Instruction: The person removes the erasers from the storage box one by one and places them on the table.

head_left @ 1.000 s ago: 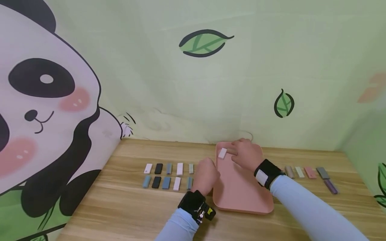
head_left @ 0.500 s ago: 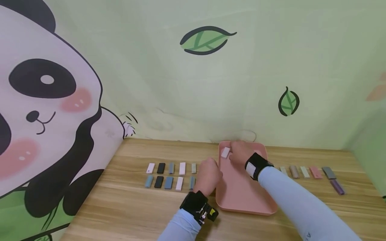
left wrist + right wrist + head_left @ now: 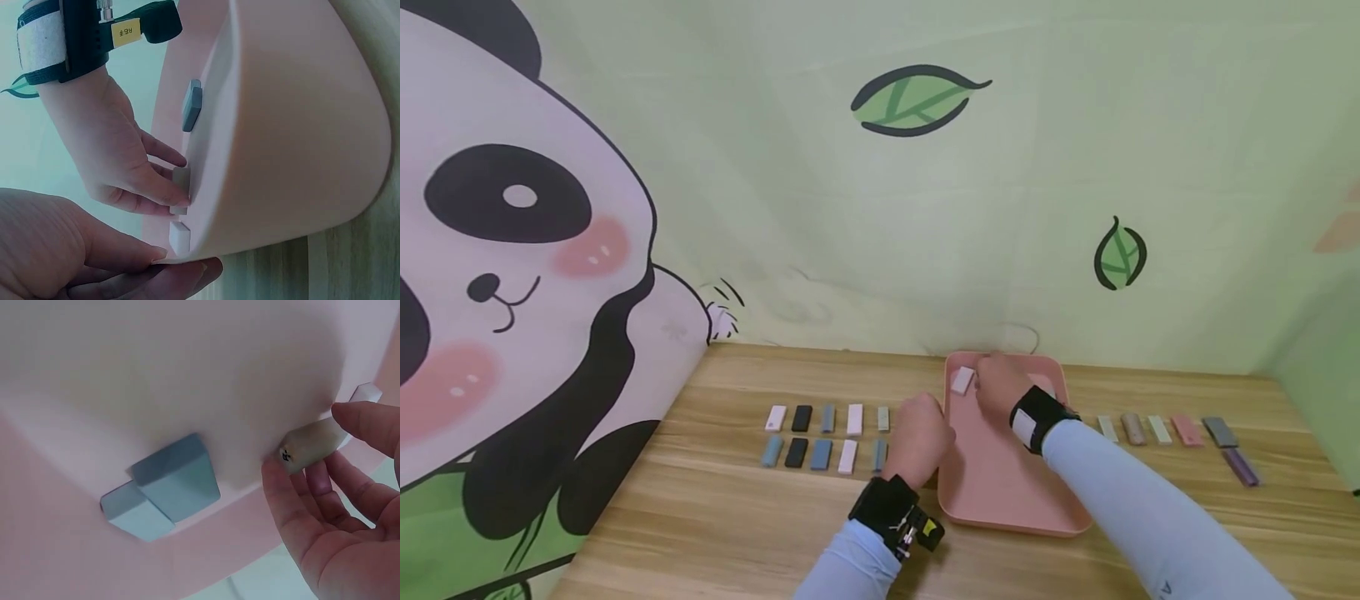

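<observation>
In the head view my left hand (image 3: 917, 437) is at the left side of the pink tray (image 3: 992, 492). The left wrist view shows its thumb and fingers pinching the tray's rim. Inside the tray's far end, my right hand (image 3: 1000, 387) holds a small grey-beige block (image 3: 312, 447), pinched between thumb and fingers. That block has a black mark on its end. A white block (image 3: 962, 381) lies just beside it, near the far left corner. A dark blue-grey block (image 3: 178, 481) and a light blue block (image 3: 137, 512) sit against each other farther along the tray.
Two rows of small blocks, among them a black block (image 3: 796, 452) and a blue block (image 3: 821, 455), lie left of the tray. To its right are more, including a pink block (image 3: 1187, 431) and a purple block (image 3: 1241, 467). A cloth backdrop (image 3: 850, 275) rises behind the table.
My right hand has shifted leftward over the tray, close to the white block, and its fingers look more drawn in. The left hand keeps its place at the rim. The head view has shifted slightly.
</observation>
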Demonstrator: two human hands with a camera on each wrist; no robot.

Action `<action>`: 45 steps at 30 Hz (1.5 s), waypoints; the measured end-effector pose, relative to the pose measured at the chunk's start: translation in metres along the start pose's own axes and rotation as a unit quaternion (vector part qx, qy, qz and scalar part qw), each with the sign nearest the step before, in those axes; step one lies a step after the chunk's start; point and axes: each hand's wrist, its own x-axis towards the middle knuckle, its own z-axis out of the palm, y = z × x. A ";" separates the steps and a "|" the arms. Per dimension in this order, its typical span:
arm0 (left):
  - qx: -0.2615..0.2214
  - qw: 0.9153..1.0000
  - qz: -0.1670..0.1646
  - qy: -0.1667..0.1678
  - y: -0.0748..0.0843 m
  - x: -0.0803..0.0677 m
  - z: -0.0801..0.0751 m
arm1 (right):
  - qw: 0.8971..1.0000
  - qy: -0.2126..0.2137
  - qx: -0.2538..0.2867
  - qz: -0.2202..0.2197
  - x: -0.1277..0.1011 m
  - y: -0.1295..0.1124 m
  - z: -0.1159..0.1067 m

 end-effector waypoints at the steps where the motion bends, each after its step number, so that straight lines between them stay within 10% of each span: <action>1: -0.002 1.000 -0.002 -0.002 0.000 0.000 0.000 | 1.000 0.000 -0.005 -0.003 -0.001 0.000 -0.001; 26: 0.008 1.000 -0.005 0.004 0.001 0.001 0.001 | 0.995 -0.068 0.076 0.001 -0.030 -0.021 -0.036; 35: 0.015 1.000 -0.007 0.009 0.003 0.001 0.001 | 0.997 -0.018 0.078 -0.018 -0.046 -0.011 -0.062; 45: 0.025 1.000 0.004 0.016 0.002 0.002 0.004 | 0.983 0.019 0.166 0.074 -0.079 0.024 -0.083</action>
